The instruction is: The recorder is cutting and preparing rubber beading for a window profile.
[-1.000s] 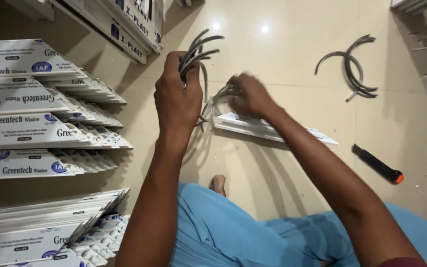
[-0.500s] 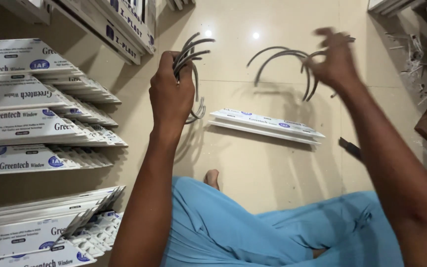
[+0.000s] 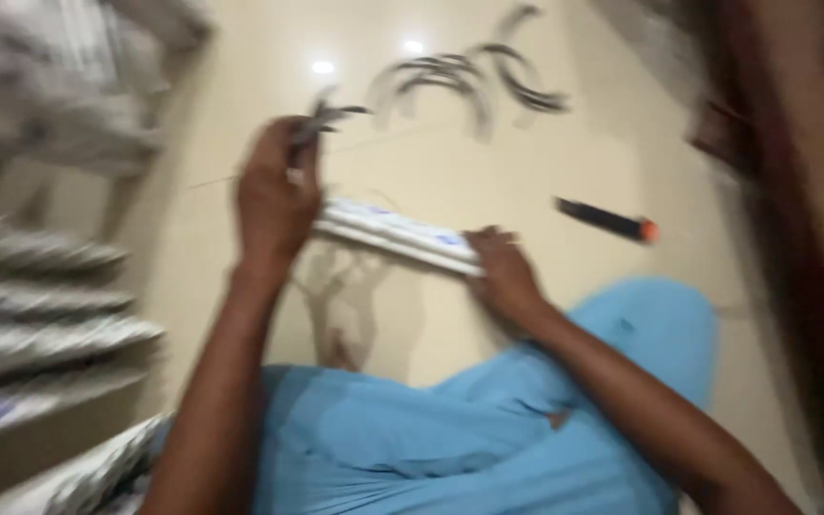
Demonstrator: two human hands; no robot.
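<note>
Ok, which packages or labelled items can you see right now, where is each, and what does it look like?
Long white pack: flat on the floor, blue marks, right hand on its end, left hand at the other.
Stacked white packs: far left, long, flat, blurred.

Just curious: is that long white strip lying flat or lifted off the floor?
Flat: the white strip lies on the floor, right hand on its end.

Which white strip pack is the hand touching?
The one lying alone on the floor under the right hand; the other packs sit stacked at the left.
</note>
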